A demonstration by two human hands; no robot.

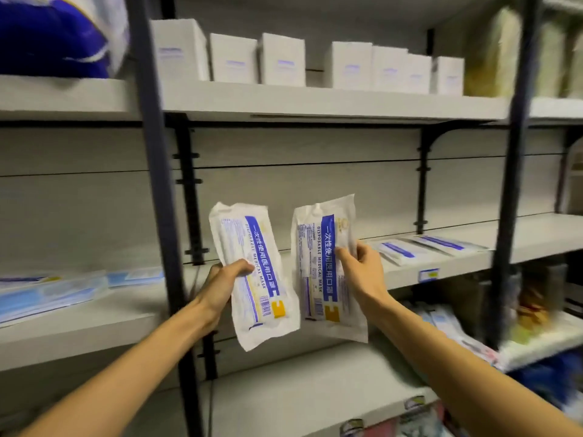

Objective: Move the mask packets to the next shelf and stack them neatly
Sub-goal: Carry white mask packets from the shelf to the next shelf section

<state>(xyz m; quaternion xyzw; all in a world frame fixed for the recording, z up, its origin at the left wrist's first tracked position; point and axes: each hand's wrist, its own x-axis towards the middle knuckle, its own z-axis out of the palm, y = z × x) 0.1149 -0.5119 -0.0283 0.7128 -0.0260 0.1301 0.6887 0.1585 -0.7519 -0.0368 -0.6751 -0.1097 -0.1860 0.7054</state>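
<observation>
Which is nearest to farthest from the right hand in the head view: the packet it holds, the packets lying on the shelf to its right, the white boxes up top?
1. Packet in the right hand, gripped by the fingers.
2. Packets on the shelf, lying flat just to the right.
3. White boxes, on the top shelf, above.

Two white, blue-banded mask packets (255,272) (326,266) upright side by side, more packets (426,247) flat on the shelf (457,272).

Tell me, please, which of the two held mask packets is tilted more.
The mask packet in the left hand, marked: its top leans clearly leftward, while the packet in the right hand, marked, hangs nearly upright.
</observation>
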